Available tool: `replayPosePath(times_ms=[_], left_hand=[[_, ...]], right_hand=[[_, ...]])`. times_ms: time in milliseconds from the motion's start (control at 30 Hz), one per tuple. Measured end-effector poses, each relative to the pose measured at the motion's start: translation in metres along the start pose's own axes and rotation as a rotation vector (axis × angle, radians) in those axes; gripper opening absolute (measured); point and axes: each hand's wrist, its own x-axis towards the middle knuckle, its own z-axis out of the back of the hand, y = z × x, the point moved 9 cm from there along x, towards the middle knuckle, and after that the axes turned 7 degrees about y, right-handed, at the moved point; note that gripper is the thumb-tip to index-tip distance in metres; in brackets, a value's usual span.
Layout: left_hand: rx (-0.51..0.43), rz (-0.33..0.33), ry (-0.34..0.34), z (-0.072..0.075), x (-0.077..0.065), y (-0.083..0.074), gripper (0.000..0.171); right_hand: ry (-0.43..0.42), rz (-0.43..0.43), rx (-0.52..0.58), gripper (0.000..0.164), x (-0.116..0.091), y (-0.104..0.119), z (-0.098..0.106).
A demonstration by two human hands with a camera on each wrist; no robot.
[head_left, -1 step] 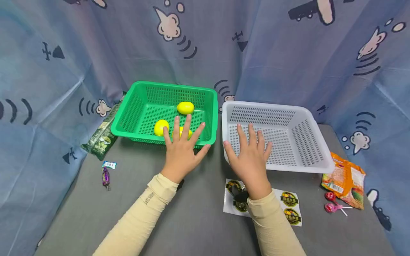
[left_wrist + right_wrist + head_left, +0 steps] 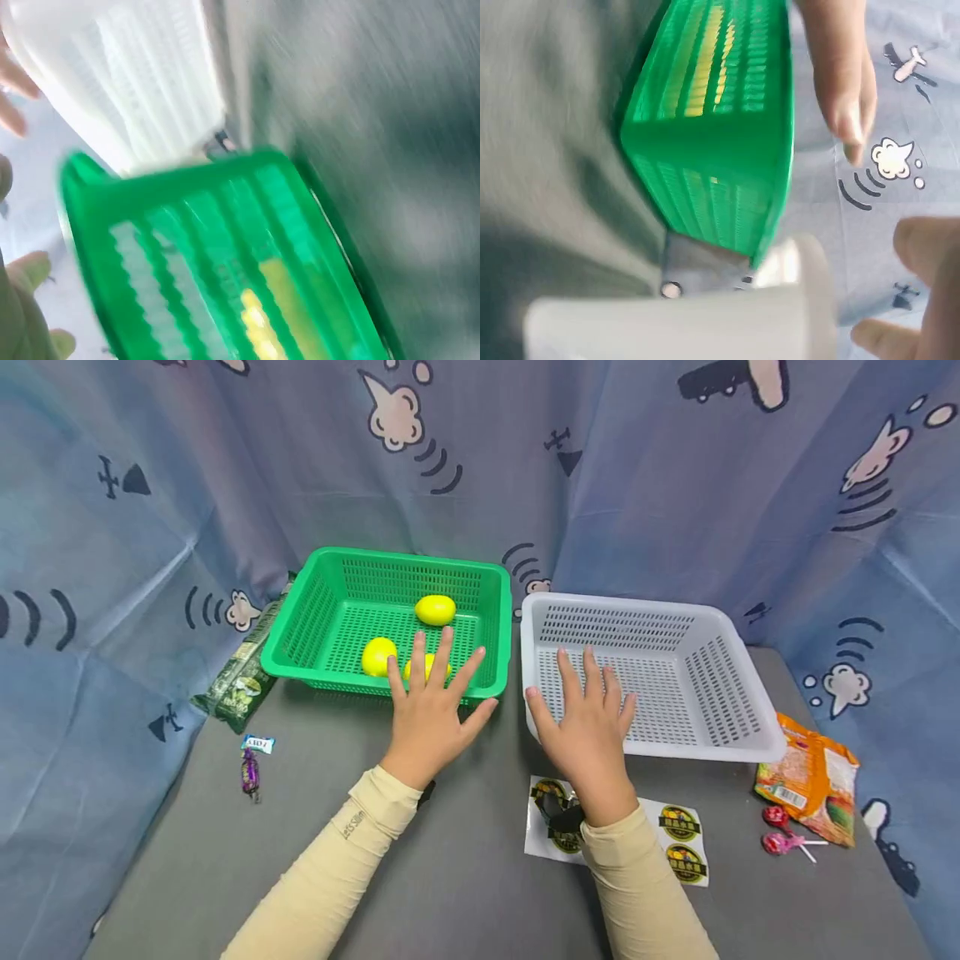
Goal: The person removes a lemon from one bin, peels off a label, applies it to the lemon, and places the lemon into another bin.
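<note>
My left hand [image 2: 427, 718] is spread with straight fingers over the front rim of the green basket [image 2: 300, 647]. Inside that basket are a lemon [image 2: 435, 610] at the back and two more yellow fruits [image 2: 378, 657], one partly hidden behind my fingers. My right hand [image 2: 585, 735], fingers also straight and apart, hovers at the front left of the white basket [image 2: 738, 677], which holds nothing. Neither hand grips anything. In the left wrist view, yellow fruit [image 2: 262, 326] shows through the slots of the green basket's wall.
A sheet of round stickers [image 2: 678, 852] lies partly under my right forearm. To the right are an orange snack bag [image 2: 813, 777] and two lollipops [image 2: 776, 842]. At left lie a green packet [image 2: 243, 685], a purple candy [image 2: 250, 772] and a small blue-white candy [image 2: 258, 743]. A patterned curtain [image 2: 480, 460] hangs behind.
</note>
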Motion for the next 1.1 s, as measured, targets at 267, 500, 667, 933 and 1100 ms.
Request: replayPosePath(times_ms=[267, 500, 667, 933, 1100], left_hand=[[-0.032, 0.005, 0.000, 0.001, -0.007, -0.001, 0.070], [-0.059, 0.006, -0.017, 0.012, -0.007, 0.012, 0.071], [-0.053, 0.040, -0.032, 0.030, 0.000, 0.033, 0.072], [-0.117, 0.122, 0.011, 0.067, 0.036, 0.085, 0.072], [-0.245, 0.279, 0.253, 0.059, 0.066, 0.134, 0.068]], right_hand=[[-0.069, 0.045, 0.052, 0.075, -0.019, 0.010, 0.003], [-0.087, 0.081, 0.086, 0.073, -0.021, 0.019, 0.005], [-0.084, 0.104, 0.092, 0.072, -0.015, 0.027, 0.008], [0.019, 0.116, 0.173, 0.075, 0.012, 0.050, -0.004], [0.131, 0.129, 0.266, 0.074, 0.027, 0.074, -0.024]])
